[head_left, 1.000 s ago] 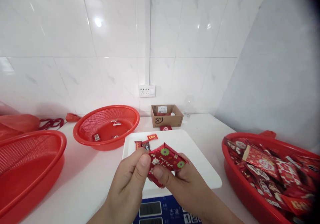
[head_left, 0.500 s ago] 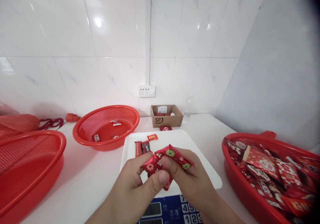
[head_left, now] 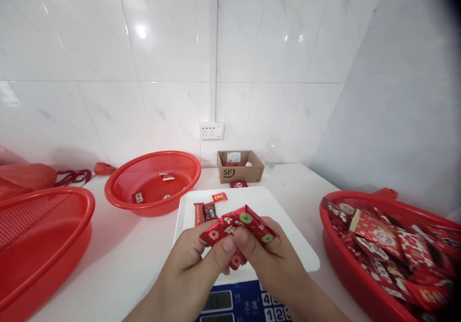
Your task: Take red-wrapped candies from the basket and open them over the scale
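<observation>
A red packet with a flower pattern [head_left: 248, 221] is pinched between both hands, above the white pan of a scale [head_left: 288, 235]. My left hand [head_left: 194, 259] is closed on its left part, thumb on top. My right hand [head_left: 277, 259] grips the right part, its thumb beside the other thumb. The packet is bent, with a lower flap hanging under the thumbs. Just beyond the hands, a few small wrapped snacks [head_left: 209, 211] and a small red packet [head_left: 219, 197] lie on the pan. The scale's blue keypad panel [head_left: 248, 303] shows below the wrists.
At right stands a red basket [head_left: 326, 231] heaped with red snack packets [head_left: 382, 235]. Another red basket [head_left: 196, 168] at back left holds a few packets. A third red basket [head_left: 86, 207] is at near left. A cardboard box [head_left: 240, 174] and a clear plastic bottle [head_left: 271, 156] stand by the wall.
Both hands still hold the flowered packet over the scale. The thumbs have shifted closer together near its middle, and the packet's lower flap has moved slightly left and up.
</observation>
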Available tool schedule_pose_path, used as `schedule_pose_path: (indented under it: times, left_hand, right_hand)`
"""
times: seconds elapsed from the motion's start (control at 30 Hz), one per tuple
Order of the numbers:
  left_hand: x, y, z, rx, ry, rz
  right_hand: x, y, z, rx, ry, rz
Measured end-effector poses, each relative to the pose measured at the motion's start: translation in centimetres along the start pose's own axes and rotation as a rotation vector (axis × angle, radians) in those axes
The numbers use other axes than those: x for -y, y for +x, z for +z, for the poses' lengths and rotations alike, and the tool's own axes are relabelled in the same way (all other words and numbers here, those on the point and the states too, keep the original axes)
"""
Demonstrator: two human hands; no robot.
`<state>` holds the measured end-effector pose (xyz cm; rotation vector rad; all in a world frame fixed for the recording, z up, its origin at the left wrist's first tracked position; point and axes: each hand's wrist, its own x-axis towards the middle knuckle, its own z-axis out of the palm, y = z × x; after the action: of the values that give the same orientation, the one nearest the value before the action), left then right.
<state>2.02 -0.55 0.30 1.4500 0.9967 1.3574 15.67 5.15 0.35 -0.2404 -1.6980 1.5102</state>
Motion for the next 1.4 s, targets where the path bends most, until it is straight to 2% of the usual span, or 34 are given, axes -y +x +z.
schedule_pose_path:
  times: [0.27, 0.43, 0.57, 0.7, 0.83, 0.97, 1.13, 1.4]
  left_hand:
    - [-0.1, -0.3, 0.1, -0.016, 0.135, 0.058]
    - [-0.4, -0.3, 0.2, -0.002, 0.188, 0.061]
    - [-0.5, -0.2, 0.5, 0.013, 0.201, 0.091]
    - [-0.1, 0.0, 0.4, 0.011, 0.203, 0.111]
    - [0.0, -0.1, 0.2, -0.018, 0.242, 0.137]
    - [-0.5, -0.4, 0.2, -0.03, 0.313, 0.176]
    - [-0.7, -0.5, 0.3, -0.025, 0.349, 0.182]
    - [-0.3, -0.2, 0.3, 0.045, 0.459, 0.261]
  right_hand:
    - [0.1, 0.1, 0.3, -0.012, -0.021, -0.004]
    - [-0.6, -0.2, 0.4, -0.194, -0.149, -0.06]
    - [-1.3, -0.6, 0.3, -0.247, -0.221, -0.08]
    - [-1.2, -0.5, 0.1, -0.198, -0.323, -0.115]
    - [-0.5, -0.1, -0.1, -0.171, -0.493, -0.227]
    - [-0.1, 0.0, -0.2, -0.129, -0.486, -0.296]
    - [0.0, -0.2, -0.3, -0.172, -0.554, -0.287]
    - [-0.2, -0.3, -0.2, -0.269, -0.75, -0.453]
